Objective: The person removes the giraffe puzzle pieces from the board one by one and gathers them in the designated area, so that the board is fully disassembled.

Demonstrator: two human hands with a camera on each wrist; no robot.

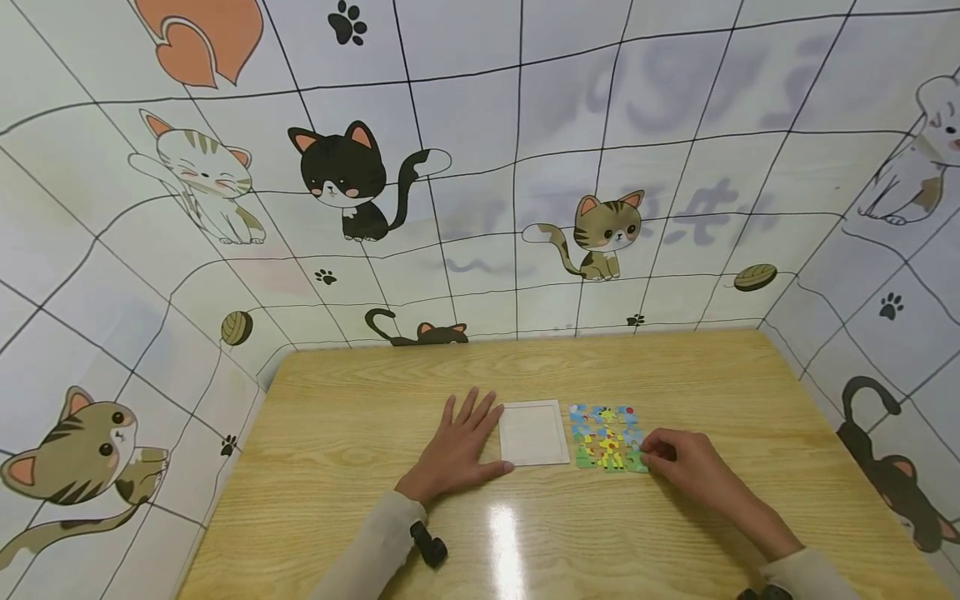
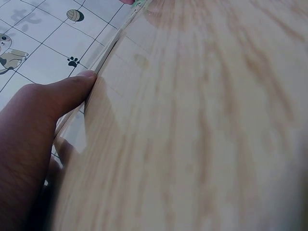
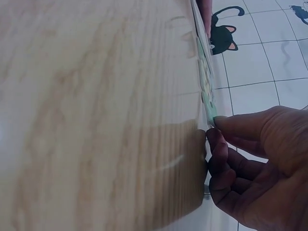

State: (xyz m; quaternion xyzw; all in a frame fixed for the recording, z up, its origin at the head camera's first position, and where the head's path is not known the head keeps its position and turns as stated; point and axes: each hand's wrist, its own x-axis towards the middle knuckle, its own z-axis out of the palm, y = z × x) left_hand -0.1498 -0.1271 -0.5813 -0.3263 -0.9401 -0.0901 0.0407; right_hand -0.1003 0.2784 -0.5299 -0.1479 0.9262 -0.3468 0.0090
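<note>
A square jigsaw puzzle [image 1: 609, 438] with a yellow giraffe on blue and green lies assembled on the wooden table. Just left of it is a flat, pale square puzzle tray [image 1: 534, 433] with a raised border and no pieces inside. My left hand [image 1: 459, 454] rests with spread, straight fingers at the tray's left side, thumb at its lower left corner. At the puzzle's lower right edge, my right hand [image 1: 693, 462] pinches a green corner piece between thumb and index finger. In the right wrist view, the thumb [image 3: 240, 126] lies over the green edge [image 3: 210, 108], with the other fingers curled beneath.
The light wooden table [image 1: 360, 417] meets a white wall covering [image 1: 480, 200] printed with cats, paw prints and grid lines at the back and both sides. Each wrist wears a dark strap; the left one [image 1: 429, 546] sits over a beige sleeve.
</note>
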